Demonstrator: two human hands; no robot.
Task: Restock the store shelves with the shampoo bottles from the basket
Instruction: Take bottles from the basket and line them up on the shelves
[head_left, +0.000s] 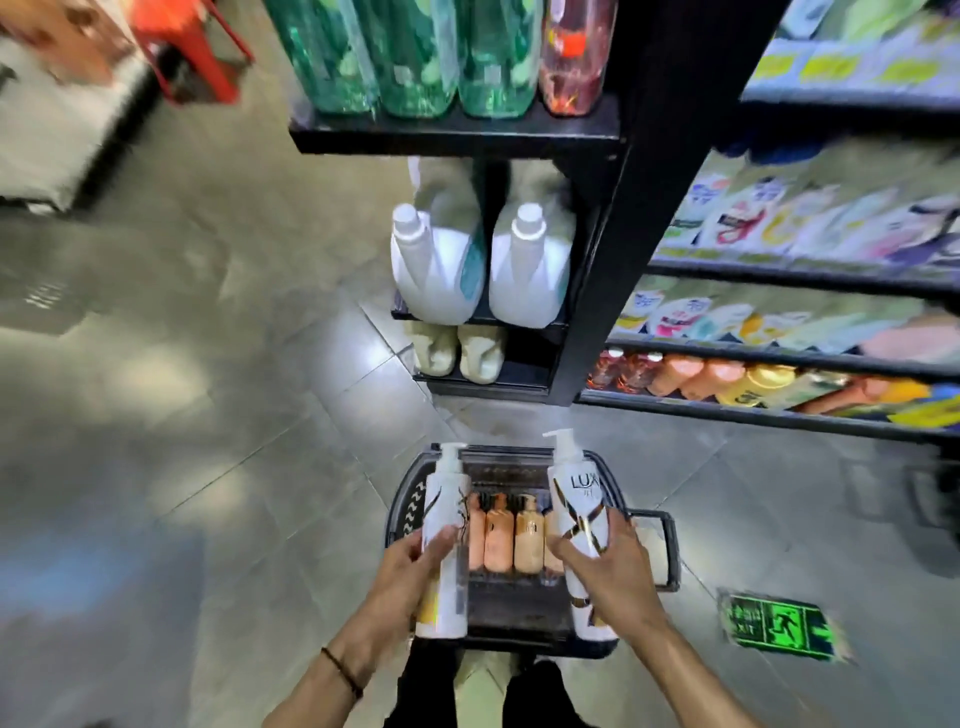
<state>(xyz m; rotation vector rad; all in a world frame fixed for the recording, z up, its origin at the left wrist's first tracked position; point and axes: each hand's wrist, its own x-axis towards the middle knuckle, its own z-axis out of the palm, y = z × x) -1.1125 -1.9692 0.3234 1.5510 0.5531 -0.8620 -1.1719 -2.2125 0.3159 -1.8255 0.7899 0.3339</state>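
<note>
Fingers (442, 538) of left hand (410, 569) and right hand (615, 569) tight round white bottles (445, 493) over basket (408, 501), tiled floor (208, 415)

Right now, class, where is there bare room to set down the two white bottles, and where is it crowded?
Bare: basket floor nearer than the orange bottles; apparently bottom shelf right of the beige packs. Crowded: shelves holding green bottles, white jugs; right-hand shelves.

Head camera, wide-angle, faces steeply down; basket (406, 499) close below, shelves (618, 218) ahead right.

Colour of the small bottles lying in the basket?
Peach-orange: the small bottles in the basket; head view shows them best.
</note>
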